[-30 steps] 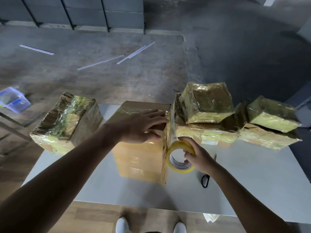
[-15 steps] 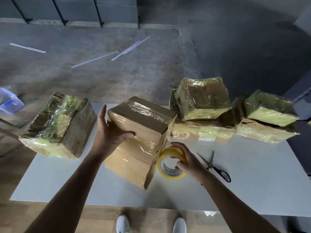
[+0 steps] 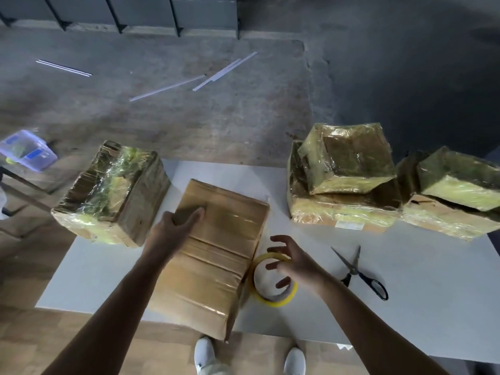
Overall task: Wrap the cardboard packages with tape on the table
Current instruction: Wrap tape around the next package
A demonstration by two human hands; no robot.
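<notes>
A brown cardboard box with clear tape bands lies flat on the white table, its near corner overhanging the front edge. My left hand holds the box's far left edge, thumb lying on top and fingers round the side. A yellow tape roll lies flat against the box's right side. My right hand hovers over the roll with fingers spread, holding nothing.
A tape-wrapped package sits at the table's left corner. Stacked wrapped packages and another wrapped pile line the back right. Black-handled scissors lie right of the roll. A plastic container is off to the left.
The box was tipped from upright through a tilt and now lies flat. My right hand set the roll down on the table and let go. The scissors came into view.
</notes>
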